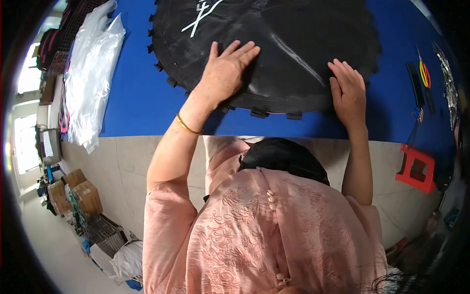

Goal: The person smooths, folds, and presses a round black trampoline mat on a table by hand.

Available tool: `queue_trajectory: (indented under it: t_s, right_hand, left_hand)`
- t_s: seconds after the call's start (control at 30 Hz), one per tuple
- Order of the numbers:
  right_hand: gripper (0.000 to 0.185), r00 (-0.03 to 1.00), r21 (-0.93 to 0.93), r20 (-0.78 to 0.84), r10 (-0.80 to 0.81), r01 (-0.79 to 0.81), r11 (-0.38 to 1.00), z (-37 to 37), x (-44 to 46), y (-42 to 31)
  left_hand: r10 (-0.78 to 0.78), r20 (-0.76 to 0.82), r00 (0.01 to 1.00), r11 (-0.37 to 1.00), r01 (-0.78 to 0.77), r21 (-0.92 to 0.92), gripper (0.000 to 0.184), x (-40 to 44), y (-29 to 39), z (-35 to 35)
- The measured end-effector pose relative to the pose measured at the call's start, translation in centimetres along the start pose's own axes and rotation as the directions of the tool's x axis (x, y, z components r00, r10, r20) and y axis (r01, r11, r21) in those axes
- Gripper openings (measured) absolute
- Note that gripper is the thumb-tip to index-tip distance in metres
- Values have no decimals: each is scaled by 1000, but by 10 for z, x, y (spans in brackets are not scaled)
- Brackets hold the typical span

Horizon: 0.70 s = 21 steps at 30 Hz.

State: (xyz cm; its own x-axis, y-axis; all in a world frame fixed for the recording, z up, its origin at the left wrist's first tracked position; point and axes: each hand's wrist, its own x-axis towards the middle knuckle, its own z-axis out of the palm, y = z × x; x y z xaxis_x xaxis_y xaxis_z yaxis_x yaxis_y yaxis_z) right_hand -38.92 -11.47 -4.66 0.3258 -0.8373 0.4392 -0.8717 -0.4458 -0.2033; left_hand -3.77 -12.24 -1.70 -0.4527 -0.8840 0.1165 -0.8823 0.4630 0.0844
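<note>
A large round black mat (293, 29) with short webbing tabs around its rim and white markings at the upper left lies on the blue table. My left hand (227, 71) rests palm down on its left part, fingers spread. On the mat's right edge lies my right hand (348, 93), its fingers stretched out and the thumb apart. Neither hand grips anything. A pale diagonal crease or sheen (296, 56) runs across the mat between the hands. The far side of the mat is cut off by the top of the view.
Clear plastic bags (93, 78) lie along the blue table's (132, 108) left side. At the right are yellow-and-red handled pliers (424, 74), a black strip-like tool (414, 83) and a pile of metal pieces (448, 88). A red stool (416, 169) and cardboard boxes (88, 197) stand on the floor.
</note>
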Motion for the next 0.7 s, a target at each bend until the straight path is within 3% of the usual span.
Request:
queue_trajectory:
  t_s: [0.2,0.23,0.27,0.3,0.37,0.43,0.5,0.53,0.63,0.7]
  right_hand:
    - [29,999,-19,-20,-26,25,999,-10,3,-7]
    - [26,998,274,55,40,-54,960,-27,4,-16]
    - [23,985,535,151,82,-151,831,-38,7,-25]
    - [18,980,575,169,110,-188,797,-40,9,-31]
    - [17,908,937,251,-335,-142,318,-106,22,-73]
    - [17,730,994,93,-677,-35,99,-129,37,-101]
    - [15,633,1000,9,-774,-23,-8,-133,37,-126]
    - [15,628,1000,10,-778,-25,-7,-130,35,-134]
    - [18,464,1000,19,-886,-24,9,-129,34,-149]
    - [17,433,999,35,-901,-42,19,-128,35,-152]
  left_hand:
    - [-20,-34,999,999,18,-44,72,-2,-5,6]
    - [-18,-28,999,999,17,-38,73,-2,-5,7]
    - [-18,-21,1000,999,18,-32,74,-4,-6,7]
    - [-22,-4,1000,999,22,-37,75,-9,-6,5]
    - [-26,-6,1000,999,26,-39,75,-7,-8,8]
    - [-16,-19,1000,999,15,-46,75,-3,-7,11]
    - [-25,-33,999,997,22,-68,74,-4,-7,12]
    - [-30,-35,999,997,28,-70,74,-5,-8,12]
    - [-22,-57,998,998,19,-67,73,-5,-8,13]
    - [-23,-69,997,997,17,-81,72,-5,-7,13]
